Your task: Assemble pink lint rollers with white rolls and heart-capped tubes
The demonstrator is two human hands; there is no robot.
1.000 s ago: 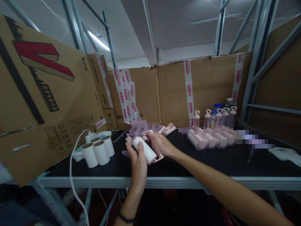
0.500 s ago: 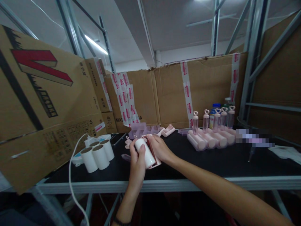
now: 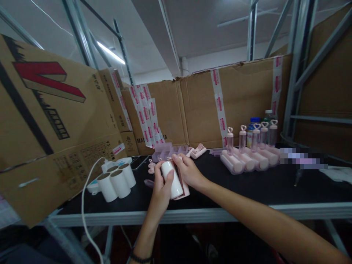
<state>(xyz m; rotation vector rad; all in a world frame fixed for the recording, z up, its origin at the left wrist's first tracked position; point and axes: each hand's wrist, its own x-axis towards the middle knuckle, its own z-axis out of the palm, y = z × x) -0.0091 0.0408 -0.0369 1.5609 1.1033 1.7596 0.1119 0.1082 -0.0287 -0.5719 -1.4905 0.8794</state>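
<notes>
My left hand [image 3: 162, 189] is closed around a glossy white roll [image 3: 173, 181], the thumb lying along its side. Tilted against that roll is a pink half-shell cover [image 3: 185, 191], which my right hand [image 3: 192, 173] grips at its upper edge. The roll lies along the shell's open side; how far it sits inside I cannot tell. Behind my hands are small pink heart-shaped parts [image 3: 151, 167] and a clear purple tray [image 3: 162, 151]. A short purple plastic piece [image 3: 149, 183] lies left of my left hand.
White rolls with cardboard cores [image 3: 120, 184] stand at left near a white cable [image 3: 83, 205]. Pink rollers with heart-topped handles [image 3: 236, 167] are lined up at right, bottles [image 3: 254, 124] behind them. Pink shells [image 3: 199, 151] lie at the back. Cardboard [image 3: 198, 110] walls the black table [image 3: 220, 192].
The roll and pink shell seem slightly closer together, with less of the shell's inside showing. Both hands keep their hold. The whole view has shifted a little.
</notes>
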